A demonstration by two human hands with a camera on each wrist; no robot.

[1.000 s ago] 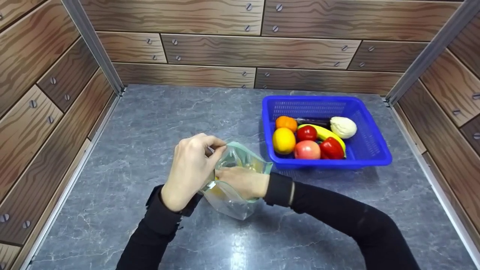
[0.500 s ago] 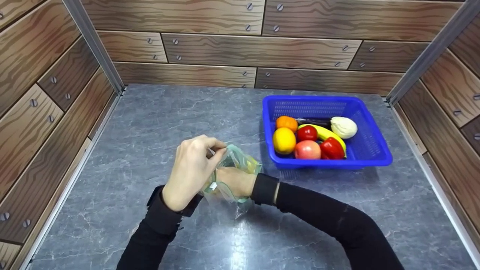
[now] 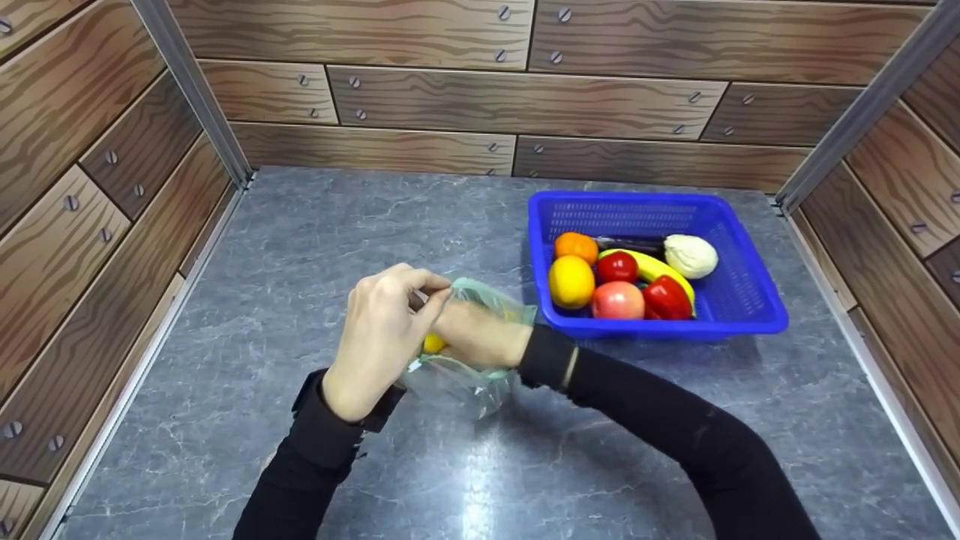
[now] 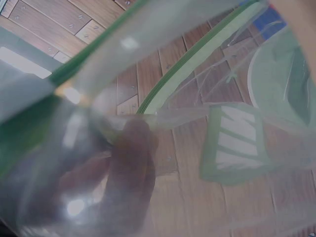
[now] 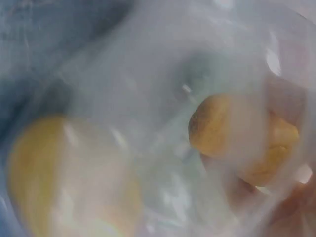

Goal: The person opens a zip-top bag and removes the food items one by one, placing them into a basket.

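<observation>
A clear zip bag (image 3: 484,386) with green edging stands on the table, its mouth held up. My left hand (image 3: 382,330) pinches the bag's rim between thumb and fingertips; in the left wrist view, fingers (image 4: 133,173) show blurred through the plastic. My right hand (image 3: 484,334) reaches into the bag's mouth, its fingertips hidden in the head view. In the right wrist view, its fingers (image 5: 289,98) grip a lumpy yellow-orange piece (image 5: 212,126) with a dark end, whose kind I cannot tell. A large rounded yellow thing (image 5: 34,173) shows through the plastic beside it.
A blue basket (image 3: 750,322) stands to the right, near the bag. Inside are an orange (image 3: 576,247), a yellow fruit (image 3: 571,282), a banana (image 3: 660,268), an apple (image 3: 618,300), a red pepper (image 3: 667,298) and several others. Wood-patterned walls (image 3: 427,101) enclose the grey table.
My right hand first goes deeper to the left into the bag, then rises a little, and a yellow piece shows by its fingers. My left hand keeps pinching the rim.
</observation>
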